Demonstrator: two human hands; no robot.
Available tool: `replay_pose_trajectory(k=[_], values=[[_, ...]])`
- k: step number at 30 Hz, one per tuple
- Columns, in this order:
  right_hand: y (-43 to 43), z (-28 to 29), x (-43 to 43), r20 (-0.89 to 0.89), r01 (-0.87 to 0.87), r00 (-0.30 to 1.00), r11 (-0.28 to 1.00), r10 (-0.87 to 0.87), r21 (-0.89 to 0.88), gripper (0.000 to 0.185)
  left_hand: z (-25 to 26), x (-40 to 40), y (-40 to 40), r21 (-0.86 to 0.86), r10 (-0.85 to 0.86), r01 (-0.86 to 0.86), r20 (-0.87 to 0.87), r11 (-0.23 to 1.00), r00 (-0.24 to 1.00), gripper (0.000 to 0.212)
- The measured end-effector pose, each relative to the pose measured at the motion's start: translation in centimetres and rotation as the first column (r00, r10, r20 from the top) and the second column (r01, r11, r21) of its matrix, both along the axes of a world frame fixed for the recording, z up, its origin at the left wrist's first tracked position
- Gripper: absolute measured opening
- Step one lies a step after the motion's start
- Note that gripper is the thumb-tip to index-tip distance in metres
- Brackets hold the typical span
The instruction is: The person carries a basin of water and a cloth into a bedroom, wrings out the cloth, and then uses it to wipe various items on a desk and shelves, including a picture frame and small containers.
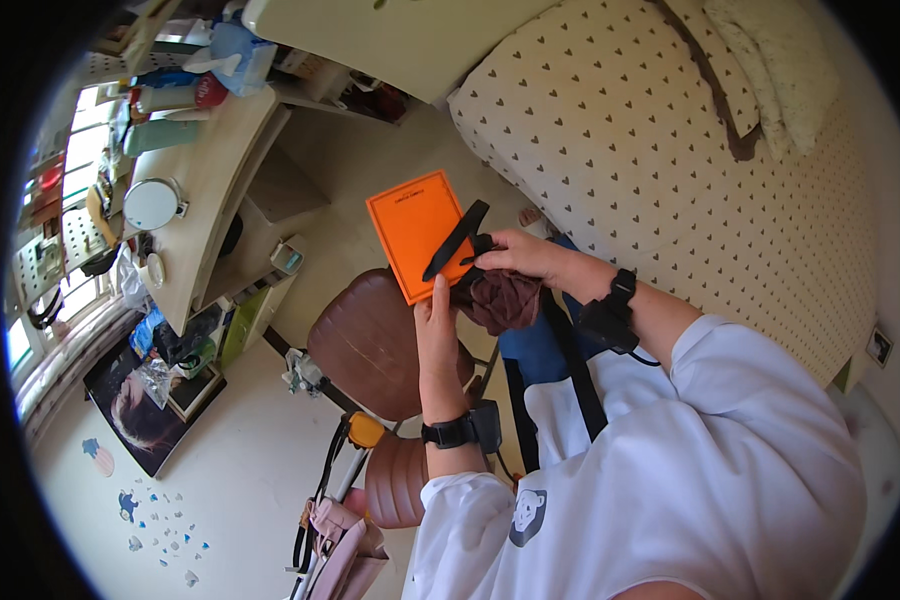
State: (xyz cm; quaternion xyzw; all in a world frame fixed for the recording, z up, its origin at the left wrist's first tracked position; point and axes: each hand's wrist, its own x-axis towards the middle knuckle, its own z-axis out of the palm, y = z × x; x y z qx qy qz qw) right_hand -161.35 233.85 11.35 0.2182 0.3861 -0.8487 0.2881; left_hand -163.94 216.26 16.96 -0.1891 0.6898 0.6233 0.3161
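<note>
My left hand (pixel 436 326) grips the near corner of a flat orange box or folder (pixel 416 225), its thumb on the top face. The orange piece has a dark printed border and small writing at its far end. A black ribbon or strap (pixel 457 240) lies slanted across it. My right hand (pixel 521 255) pinches the black strap near the orange edge with thumb and fingers. Below the hands hangs a bunched dark brown cloth (pixel 502 301); what holds it up is hidden.
A brown padded chair (pixel 367 341) stands just under the hands. On the right is a bed with a heart-patterned sheet (pixel 615 135). A desk (pixel 217 165) with a round mirror (pixel 151 204) is at the left. A pink bag (pixel 345 532) hangs near a rail at the bottom.
</note>
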Motion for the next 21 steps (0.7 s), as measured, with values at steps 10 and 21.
replay_pose_trajectory(k=[10, 21], values=[[0.9, -8.5, -4.9, 0.068, 0.156, 0.985, 0.986, -0.16, 0.067, 0.03, -10.6, -9.8, 3.5, -0.299, -0.161, 0.018, -0.464, 0.954, 0.871, 0.036], [0.2, -13.3, -5.8, 0.301, 0.269, 0.926, 0.958, -0.228, -0.103, 0.031, -18.0, -20.5, 2.7, 0.076, 0.189, -0.174, -0.316, 0.982, 0.93, 0.031]])
